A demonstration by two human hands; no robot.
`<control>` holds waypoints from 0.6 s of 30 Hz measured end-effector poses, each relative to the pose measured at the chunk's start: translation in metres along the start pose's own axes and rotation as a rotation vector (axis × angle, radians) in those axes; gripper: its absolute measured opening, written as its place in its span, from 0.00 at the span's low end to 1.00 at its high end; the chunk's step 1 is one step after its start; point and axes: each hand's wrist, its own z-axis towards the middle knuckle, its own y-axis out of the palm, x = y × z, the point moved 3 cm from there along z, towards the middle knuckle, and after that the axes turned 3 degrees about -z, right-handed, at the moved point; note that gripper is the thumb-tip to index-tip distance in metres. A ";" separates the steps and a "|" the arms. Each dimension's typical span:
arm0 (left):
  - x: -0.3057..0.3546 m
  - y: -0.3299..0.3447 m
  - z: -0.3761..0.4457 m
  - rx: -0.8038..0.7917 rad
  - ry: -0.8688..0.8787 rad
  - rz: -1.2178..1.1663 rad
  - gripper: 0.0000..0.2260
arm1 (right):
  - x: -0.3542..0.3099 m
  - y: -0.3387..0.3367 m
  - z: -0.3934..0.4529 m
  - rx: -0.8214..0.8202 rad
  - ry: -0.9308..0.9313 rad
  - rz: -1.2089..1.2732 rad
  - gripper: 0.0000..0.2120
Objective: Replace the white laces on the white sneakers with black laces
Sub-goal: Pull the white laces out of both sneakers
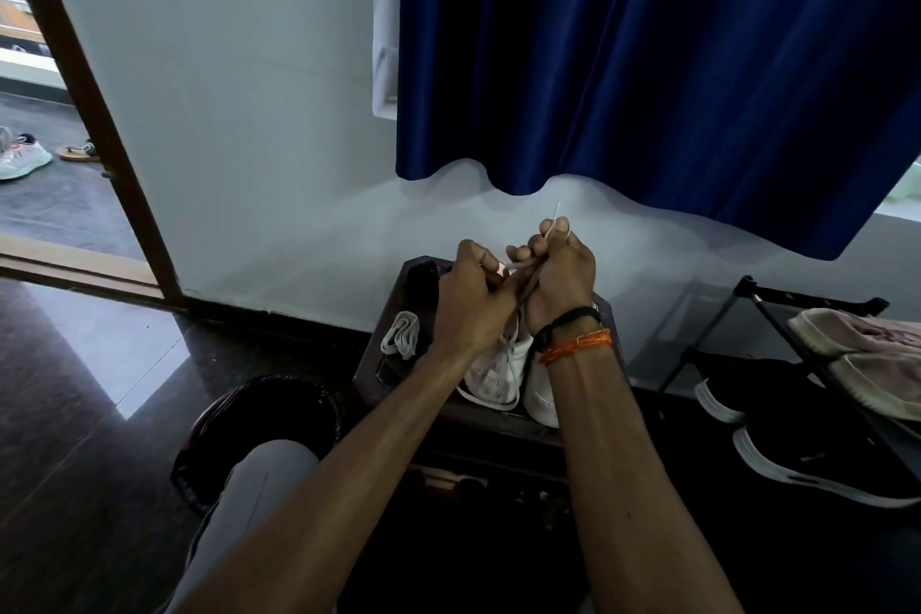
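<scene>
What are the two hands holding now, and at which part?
Both grip the white lace: the right hand near its tip, which sticks up past the fingers; the left hand lower along the strand.

We are looking at a home's entry corner: a blue curtain [663,65] is hanging over a window, a shoe rack [807,344] is holding footwear, and shoes [22,157] are lying outside the open doorway [94,115].

Sneakers [503,371] on the stool [393,354] (folded lace [400,341] left), shoe rack [817,314] right.
</scene>
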 end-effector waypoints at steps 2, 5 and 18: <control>-0.001 -0.001 -0.002 0.004 0.049 0.055 0.18 | -0.002 0.000 0.000 0.032 0.024 0.012 0.15; -0.003 -0.005 0.003 0.019 0.119 0.116 0.17 | -0.007 0.001 -0.002 0.030 0.052 0.031 0.15; 0.010 -0.006 0.001 -0.605 -0.159 -0.148 0.17 | -0.034 -0.006 0.008 -0.015 -0.033 0.158 0.13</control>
